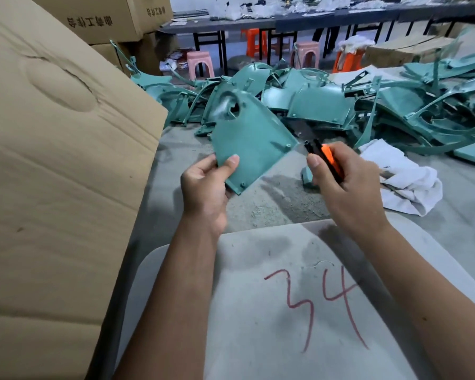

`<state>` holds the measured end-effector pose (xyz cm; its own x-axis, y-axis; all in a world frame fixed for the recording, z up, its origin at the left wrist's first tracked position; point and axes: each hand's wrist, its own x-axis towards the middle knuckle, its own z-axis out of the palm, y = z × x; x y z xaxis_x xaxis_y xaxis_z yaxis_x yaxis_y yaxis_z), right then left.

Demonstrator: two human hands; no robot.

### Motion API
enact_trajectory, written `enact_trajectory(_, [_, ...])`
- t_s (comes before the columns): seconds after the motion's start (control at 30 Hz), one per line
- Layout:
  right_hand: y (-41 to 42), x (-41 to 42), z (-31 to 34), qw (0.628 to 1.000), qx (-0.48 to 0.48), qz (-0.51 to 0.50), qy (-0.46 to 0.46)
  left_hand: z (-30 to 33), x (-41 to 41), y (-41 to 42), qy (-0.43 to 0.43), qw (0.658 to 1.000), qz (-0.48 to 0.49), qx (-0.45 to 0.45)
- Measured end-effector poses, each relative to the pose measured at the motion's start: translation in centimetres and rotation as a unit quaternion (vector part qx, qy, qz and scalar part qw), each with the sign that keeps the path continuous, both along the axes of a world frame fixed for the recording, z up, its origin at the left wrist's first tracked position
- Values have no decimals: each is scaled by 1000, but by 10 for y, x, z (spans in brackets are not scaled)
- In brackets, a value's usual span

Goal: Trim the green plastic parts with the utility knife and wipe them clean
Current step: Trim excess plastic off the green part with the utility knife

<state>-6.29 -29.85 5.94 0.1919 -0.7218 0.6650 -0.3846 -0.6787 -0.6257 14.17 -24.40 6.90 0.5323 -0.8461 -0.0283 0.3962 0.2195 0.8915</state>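
My left hand (206, 185) pinches the lower edge of a flat green plastic panel (252, 138), thumb on its face, holding it up over the floor. The panel has a rounded cut-out near its top. My right hand (346, 185) grips an orange and black utility knife (328, 157), whose dark blade (302, 131) sticks out and lies against the panel's right edge. A crumpled white cloth (403, 176) lies on the floor just right of my right hand.
A big heap of green plastic parts (340, 100) covers the floor ahead. Tall cardboard boxes (52, 160) stand close on the left. A grey board marked "34" (299, 297) lies under my forearms. Plastic stools (200, 64) and a long table (313, 20) stand behind.
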Motion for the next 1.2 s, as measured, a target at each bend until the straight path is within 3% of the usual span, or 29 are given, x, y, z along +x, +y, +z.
enact_trajectory(0.1, [7, 6, 0, 990, -63, 33, 124, 1, 4, -2, 28, 998, 53, -5])
enact_trajectory(0.33, [16, 23, -5, 973, -67, 56, 212, 3, -3, -4, 109, 992, 61, -25])
enact_trajectory(0.5, [19, 25, -7, 968, -78, 29, 238, 3, -4, -4, 141, 988, 53, -21])
enact_trajectory(0.83, [22, 26, -4, 977, -50, 42, 203, 3, 0, -2, 85, 995, 33, -30])
enact_trajectory(1.0, [21, 27, -6, 971, -56, 34, 229, -2, -3, -4, 83, 996, 31, -27])
enact_trajectory(1.2, [9, 17, -6, 980, -54, -37, 190, -4, 5, -2, 89, 996, 5, -28])
